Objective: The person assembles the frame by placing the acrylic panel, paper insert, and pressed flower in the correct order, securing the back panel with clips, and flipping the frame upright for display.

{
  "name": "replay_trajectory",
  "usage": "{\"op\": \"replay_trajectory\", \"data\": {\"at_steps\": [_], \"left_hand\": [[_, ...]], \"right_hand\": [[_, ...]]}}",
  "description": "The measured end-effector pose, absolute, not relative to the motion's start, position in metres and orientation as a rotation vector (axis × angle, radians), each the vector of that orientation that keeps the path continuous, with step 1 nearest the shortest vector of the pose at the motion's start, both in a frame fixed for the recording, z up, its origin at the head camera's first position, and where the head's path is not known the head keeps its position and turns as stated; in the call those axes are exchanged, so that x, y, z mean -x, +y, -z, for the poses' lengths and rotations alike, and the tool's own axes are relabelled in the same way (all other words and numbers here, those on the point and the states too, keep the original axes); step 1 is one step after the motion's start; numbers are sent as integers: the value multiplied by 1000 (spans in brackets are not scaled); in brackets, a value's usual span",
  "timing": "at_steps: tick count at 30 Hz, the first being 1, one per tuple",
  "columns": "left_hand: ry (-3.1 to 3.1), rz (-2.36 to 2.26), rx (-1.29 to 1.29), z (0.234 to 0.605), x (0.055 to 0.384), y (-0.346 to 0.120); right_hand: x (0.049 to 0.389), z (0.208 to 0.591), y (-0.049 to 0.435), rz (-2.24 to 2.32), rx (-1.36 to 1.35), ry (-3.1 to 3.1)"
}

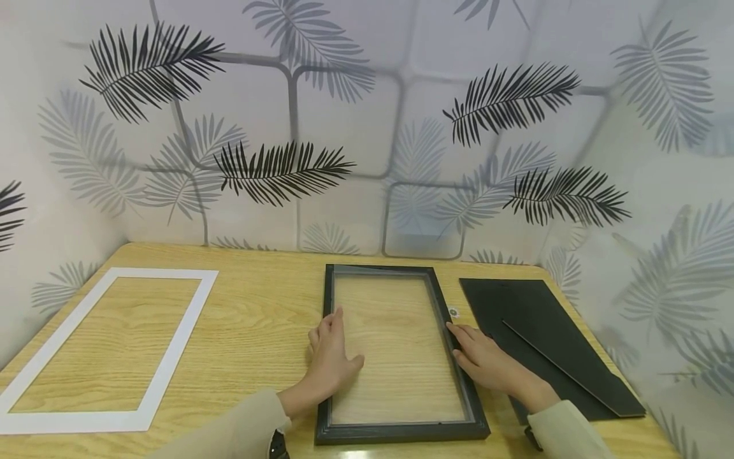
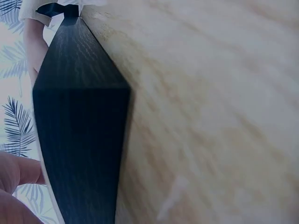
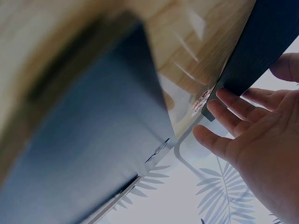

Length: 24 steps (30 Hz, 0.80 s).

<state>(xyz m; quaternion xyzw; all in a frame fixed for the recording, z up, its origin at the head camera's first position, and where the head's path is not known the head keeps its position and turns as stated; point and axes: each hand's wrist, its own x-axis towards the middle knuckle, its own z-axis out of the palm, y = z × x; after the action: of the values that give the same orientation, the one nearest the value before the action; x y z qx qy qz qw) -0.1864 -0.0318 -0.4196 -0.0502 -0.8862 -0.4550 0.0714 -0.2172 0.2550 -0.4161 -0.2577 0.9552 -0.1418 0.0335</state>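
Observation:
A black picture frame (image 1: pixel 401 434) lies flat on the table, with a clear sheet (image 1: pixel 395 357) in it and wood grain showing through. My left hand (image 1: pixel 329 366) rests at its left side, thumb spread out over the sheet. In the left wrist view, part of that hand (image 2: pixel 18 179) shows beside the dark side of the frame (image 2: pixel 79 144). At the right side, my right hand (image 1: pixel 493 362) touches the rail with nearly straight fingers. The right wrist view shows the fingertips of this hand (image 3: pixel 261 135) against the frame's outer face (image 3: pixel 257 56).
A white rectangular mat border (image 1: pixel 74 421) lies at the left of the wooden table (image 1: pixel 258 306). On the right is a black backing board (image 1: pixel 504 296) with a stand strip on it. A small round sticker (image 1: pixel 453 313) sits near the frame. Leaf-patterned cloth (image 1: pixel 367 127) rises behind.

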Motion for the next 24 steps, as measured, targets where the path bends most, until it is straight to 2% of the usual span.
{"op": "replay_trajectory", "data": {"at_steps": [24], "left_hand": [[-2936, 889, 490, 417, 182, -49]], "right_hand": [[219, 419, 256, 436, 810, 2933]]}}
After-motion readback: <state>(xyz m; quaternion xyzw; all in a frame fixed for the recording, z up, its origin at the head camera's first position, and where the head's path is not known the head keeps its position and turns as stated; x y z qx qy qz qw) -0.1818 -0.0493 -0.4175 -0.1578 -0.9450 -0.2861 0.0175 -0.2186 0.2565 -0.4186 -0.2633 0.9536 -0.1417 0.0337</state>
